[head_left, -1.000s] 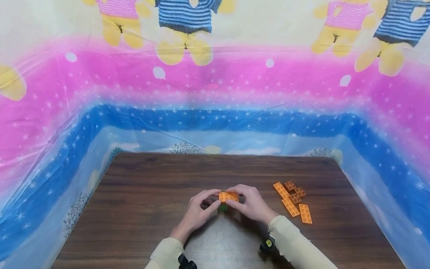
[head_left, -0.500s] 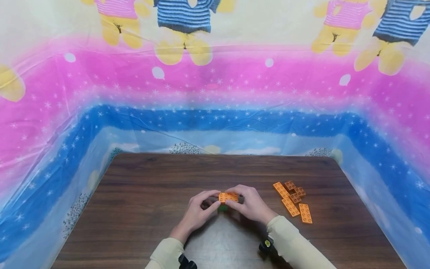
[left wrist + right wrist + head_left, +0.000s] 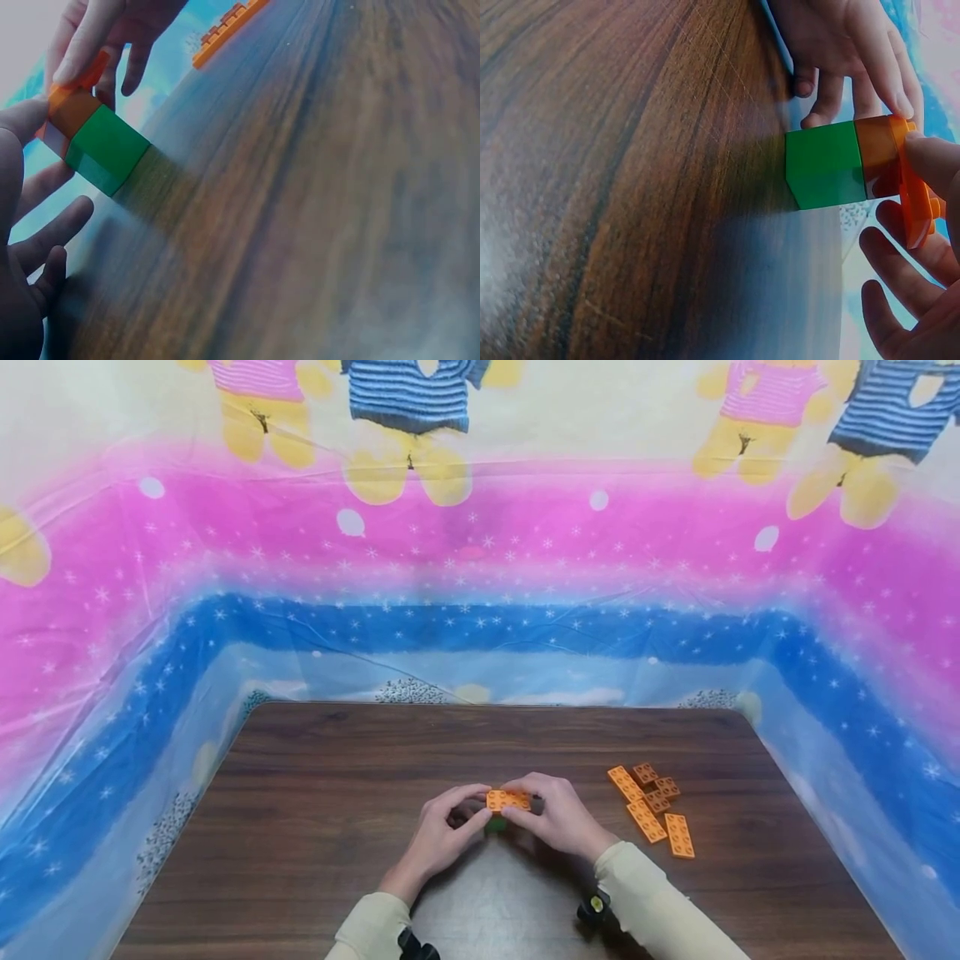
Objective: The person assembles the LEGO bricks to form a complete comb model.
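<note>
A small stack of toy building bricks stands on the table between the hands. At its base is a green brick (image 3: 825, 166), with a brown brick (image 3: 877, 157) on it and a flat orange brick (image 3: 507, 800) on top. The left hand (image 3: 448, 827) pinches the left end of the orange brick, thumb in front, close to the brown brick. With thumb and forefinger, the right hand (image 3: 558, 814) pinches the right part of the same orange brick, which juts out past the brown one in the right wrist view. The other fingers of both hands are spread loosely below.
To the right on the wooden table (image 3: 337, 752) lie several loose bricks: long flat orange ones, such as one orange brick (image 3: 679, 836), and small brown ones, such as one brown brick (image 3: 645, 772). A printed cloth (image 3: 480, 627) hangs around the table's back and sides.
</note>
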`<state>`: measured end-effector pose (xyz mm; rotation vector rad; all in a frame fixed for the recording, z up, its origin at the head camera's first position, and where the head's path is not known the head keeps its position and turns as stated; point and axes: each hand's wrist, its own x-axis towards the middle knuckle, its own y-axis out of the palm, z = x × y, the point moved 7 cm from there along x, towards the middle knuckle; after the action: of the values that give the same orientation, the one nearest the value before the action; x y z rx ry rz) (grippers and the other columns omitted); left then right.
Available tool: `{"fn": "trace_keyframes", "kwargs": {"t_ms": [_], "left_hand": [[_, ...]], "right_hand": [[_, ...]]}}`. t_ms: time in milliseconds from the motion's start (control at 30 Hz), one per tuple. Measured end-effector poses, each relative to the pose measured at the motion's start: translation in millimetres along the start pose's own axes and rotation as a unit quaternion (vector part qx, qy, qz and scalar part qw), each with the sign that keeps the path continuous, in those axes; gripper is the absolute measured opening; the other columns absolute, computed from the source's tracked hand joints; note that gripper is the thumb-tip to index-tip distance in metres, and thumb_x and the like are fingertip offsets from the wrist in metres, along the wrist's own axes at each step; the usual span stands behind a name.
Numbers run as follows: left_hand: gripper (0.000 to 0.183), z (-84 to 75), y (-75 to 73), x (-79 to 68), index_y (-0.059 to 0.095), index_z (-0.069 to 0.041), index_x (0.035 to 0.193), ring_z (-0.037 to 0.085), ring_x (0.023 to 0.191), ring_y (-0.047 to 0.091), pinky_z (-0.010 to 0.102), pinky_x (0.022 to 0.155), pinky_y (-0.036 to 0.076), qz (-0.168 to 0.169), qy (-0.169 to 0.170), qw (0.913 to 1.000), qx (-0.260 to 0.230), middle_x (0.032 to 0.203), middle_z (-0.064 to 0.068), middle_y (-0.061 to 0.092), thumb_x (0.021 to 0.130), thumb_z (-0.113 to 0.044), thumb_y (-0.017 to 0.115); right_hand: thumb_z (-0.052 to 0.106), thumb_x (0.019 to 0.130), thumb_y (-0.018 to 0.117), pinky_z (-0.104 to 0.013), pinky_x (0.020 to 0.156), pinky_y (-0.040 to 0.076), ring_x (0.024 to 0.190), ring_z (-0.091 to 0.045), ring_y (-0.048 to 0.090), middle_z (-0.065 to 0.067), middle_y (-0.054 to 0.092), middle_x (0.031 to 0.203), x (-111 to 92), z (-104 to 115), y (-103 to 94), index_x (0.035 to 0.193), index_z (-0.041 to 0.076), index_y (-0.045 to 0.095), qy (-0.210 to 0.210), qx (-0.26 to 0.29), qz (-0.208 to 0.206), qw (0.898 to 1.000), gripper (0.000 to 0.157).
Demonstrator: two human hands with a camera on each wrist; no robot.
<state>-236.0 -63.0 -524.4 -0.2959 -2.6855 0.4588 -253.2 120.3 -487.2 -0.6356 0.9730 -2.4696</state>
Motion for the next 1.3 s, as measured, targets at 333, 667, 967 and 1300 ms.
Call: {"fn": "trace_keyframes", "kwargs": {"t_ms": [333,667,967,1300], "left_hand": [[0.033,1.0,0.7,-0.6,0.071,-0.021,0.133,0.018,0.089,0.071,0.031,0.075,0.057,-0.002,0.003,1.0,-0.001,0.117,-0.004,0.074,0.102,-0.028,0.073],[0.033,3.8,1.8,-1.2,0.071,-0.024,0.133,0.018,0.09,0.07,0.031,0.078,0.057,0.0,-0.013,0.9999,-0.001,0.118,-0.007,0.073,0.102,-0.029,0.073],[0.035,6.6,2.1,-0.4,0.071,-0.02,0.134,0.015,0.09,0.068,0.029,0.079,0.055,-0.003,-0.025,0.9996,0.013,0.117,-0.01,0.072,0.102,-0.031,0.072],[0.037,6.7,1.8,-0.6,0.07,-0.015,0.136,0.015,0.089,0.068,0.029,0.077,0.054,0.002,-0.024,0.9996,0.017,0.118,-0.009,0.072,0.102,-0.03,0.071]], "right_hand": [[0.034,0.099,0.076,-0.042,0.084,0.059,0.101,-0.005,0.067,0.009,0.073,0.118,-1.2,-4.7,3.1,0.129,0.02,0.074,0.002,0.0,0.004,1.0,0.033],[0.035,0.101,0.073,-0.044,0.092,0.058,0.108,-0.006,0.067,0.012,0.071,0.121,-8.1,-6.5,-8.3,0.129,0.021,0.073,0.005,-0.004,-0.02,1.0,0.032],[0.033,0.102,0.072,-0.044,0.095,0.058,0.112,-0.011,0.068,0.006,0.072,0.125,-21.5,-19.3,-35.8,0.131,0.023,0.071,0.029,-0.029,-0.069,0.997,0.03],[0.029,0.101,0.074,-0.048,0.093,0.058,0.112,-0.019,0.069,0.001,0.072,0.124,-46.0,-43.8,-70.1,0.131,0.017,0.071,0.059,-0.054,-0.129,0.988,0.033]]}}
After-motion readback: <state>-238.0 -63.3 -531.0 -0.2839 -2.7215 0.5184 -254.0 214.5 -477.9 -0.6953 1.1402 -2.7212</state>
